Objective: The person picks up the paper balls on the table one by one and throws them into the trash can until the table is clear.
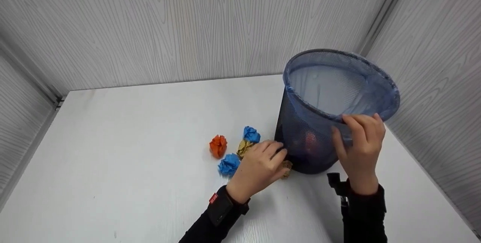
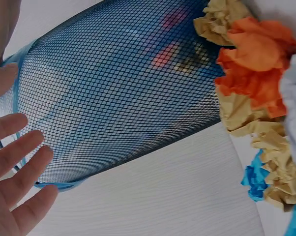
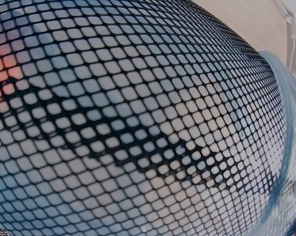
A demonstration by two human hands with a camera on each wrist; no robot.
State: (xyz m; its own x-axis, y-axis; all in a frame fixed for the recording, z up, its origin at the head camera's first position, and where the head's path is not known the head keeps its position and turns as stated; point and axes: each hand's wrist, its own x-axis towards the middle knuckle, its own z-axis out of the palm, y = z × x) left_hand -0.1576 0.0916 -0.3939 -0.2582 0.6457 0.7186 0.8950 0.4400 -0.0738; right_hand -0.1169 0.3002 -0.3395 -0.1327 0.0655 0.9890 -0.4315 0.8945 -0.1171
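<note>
My right hand (image 1: 362, 141) holds the rim of a dark mesh wastebasket (image 1: 300, 134) fitted with a translucent blue liner (image 1: 330, 85), its thumb against the outside. Beside the basket's base, my left hand (image 1: 263, 164) reaches over crumpled paper balls. Its fingers look spread and empty in the left wrist view. Close by lie an orange paper ball (image 1: 218, 146), a blue one (image 1: 229, 165), another blue one (image 1: 251, 134) and a tan one (image 1: 244, 148). A further tan ball (image 1: 286, 169) shows beside the left thumb. Mesh and liner (image 3: 285, 108) fill most of the right wrist view.
Something reddish (image 1: 310, 141) shows through the basket's mesh, low inside. The white table (image 1: 131, 153) meets a grey wood-grain panel (image 1: 169, 29) at the back, with side panels left and right. A pale paper piece (image 2: 294, 105) sits at the left wrist view's edge.
</note>
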